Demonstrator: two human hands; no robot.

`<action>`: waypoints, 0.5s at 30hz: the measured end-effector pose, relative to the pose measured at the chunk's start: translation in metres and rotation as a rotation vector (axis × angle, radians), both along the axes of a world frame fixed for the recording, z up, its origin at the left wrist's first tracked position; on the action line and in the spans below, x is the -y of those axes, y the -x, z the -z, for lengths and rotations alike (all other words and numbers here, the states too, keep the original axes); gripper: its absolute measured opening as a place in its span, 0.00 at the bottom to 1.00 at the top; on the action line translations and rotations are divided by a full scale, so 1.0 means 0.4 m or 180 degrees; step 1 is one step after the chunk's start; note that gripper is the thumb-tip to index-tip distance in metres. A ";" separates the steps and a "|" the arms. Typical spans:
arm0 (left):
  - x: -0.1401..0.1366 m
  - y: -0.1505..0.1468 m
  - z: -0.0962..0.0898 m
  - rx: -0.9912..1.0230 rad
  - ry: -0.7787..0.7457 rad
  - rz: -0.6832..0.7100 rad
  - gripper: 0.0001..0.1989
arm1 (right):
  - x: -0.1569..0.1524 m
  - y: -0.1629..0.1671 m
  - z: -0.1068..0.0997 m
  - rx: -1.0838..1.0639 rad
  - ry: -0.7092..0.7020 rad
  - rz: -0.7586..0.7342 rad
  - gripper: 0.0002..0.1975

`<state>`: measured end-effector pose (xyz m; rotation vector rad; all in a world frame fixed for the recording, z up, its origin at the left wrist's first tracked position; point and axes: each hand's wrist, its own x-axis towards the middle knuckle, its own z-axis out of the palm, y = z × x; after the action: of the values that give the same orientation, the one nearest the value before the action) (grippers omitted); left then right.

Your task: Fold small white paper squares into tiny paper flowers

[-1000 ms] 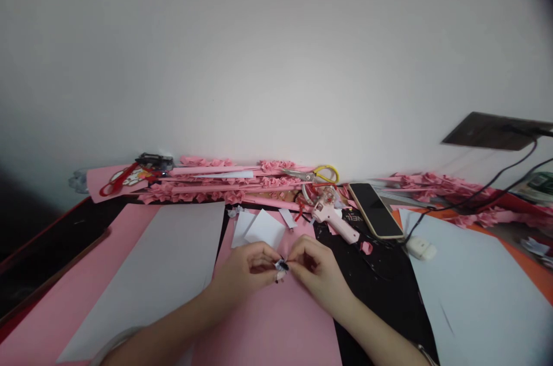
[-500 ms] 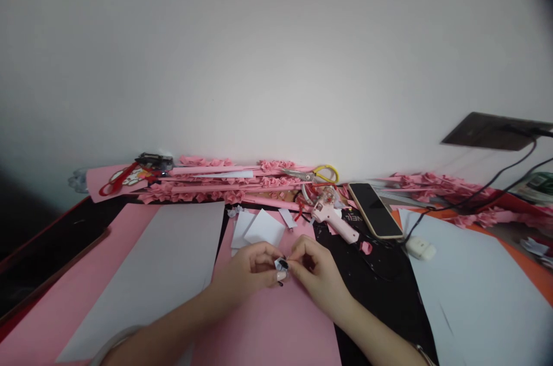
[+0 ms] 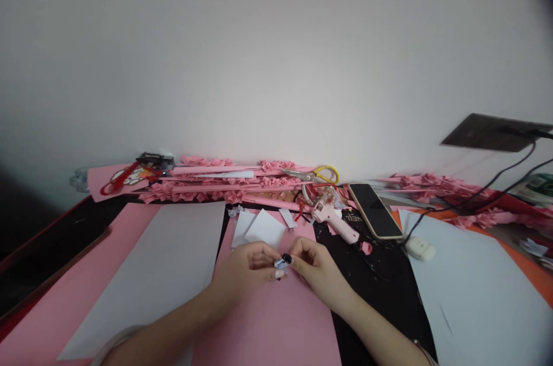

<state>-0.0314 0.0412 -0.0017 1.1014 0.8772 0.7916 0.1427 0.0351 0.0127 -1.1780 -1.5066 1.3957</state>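
Note:
Over the pink sheet (image 3: 276,325), both hands meet at a small folded piece of white paper (image 3: 280,264). My left hand (image 3: 246,268) pinches it from the left, thumb below and fingers curled behind. From the right, my right hand (image 3: 317,274) has its thumb and forefinger closed at the paper's edge. Something black shows at those fingertips; whether it is a nail or part of the piece I cannot tell. Just beyond the hands lie white paper squares (image 3: 264,229) and a small white strip (image 3: 287,217).
Behind lie pink paper flower stems (image 3: 216,187), yellow-handled scissors (image 3: 326,173), a pink glue gun (image 3: 334,222) and a phone (image 3: 375,210). A white earbud case (image 3: 420,248) rests on the right-hand white sheet (image 3: 479,291). Black cables (image 3: 496,181) run from a wall socket (image 3: 492,131).
The right fingertips have shifted slightly over the folded paper, and the piece looks more crumpled and turned between the fingers. Both arms stay nearly in place.

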 end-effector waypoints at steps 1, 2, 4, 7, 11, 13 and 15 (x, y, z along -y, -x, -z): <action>0.001 0.000 -0.002 -0.0018 0.0000 -0.0002 0.08 | 0.000 0.000 -0.002 -0.0013 0.0014 0.0017 0.15; 0.001 0.000 -0.002 -0.0042 0.0003 0.0000 0.08 | 0.000 0.001 -0.003 -0.0020 0.0030 0.0030 0.16; 0.003 0.000 -0.002 -0.0073 -0.0010 0.0016 0.07 | 0.000 0.000 -0.006 -0.0018 0.0089 0.0009 0.17; 0.005 0.001 0.002 -0.0140 -0.0068 0.0066 0.07 | 0.000 -0.005 -0.006 -0.0018 0.0262 -0.0109 0.17; 0.007 0.003 0.006 -0.0261 -0.0115 0.0114 0.07 | 0.001 -0.010 -0.006 -0.0094 0.0498 -0.0185 0.17; 0.007 0.004 0.008 -0.0231 -0.0119 0.0128 0.07 | 0.001 -0.010 -0.006 -0.0126 0.0561 -0.0147 0.17; 0.007 0.005 0.010 -0.0231 -0.0130 0.0133 0.07 | 0.001 -0.010 -0.005 -0.0121 0.0605 -0.0105 0.16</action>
<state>-0.0332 0.0386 -0.0057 1.1868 0.8992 0.7416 0.1467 0.0347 0.0146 -1.2382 -1.3966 1.6030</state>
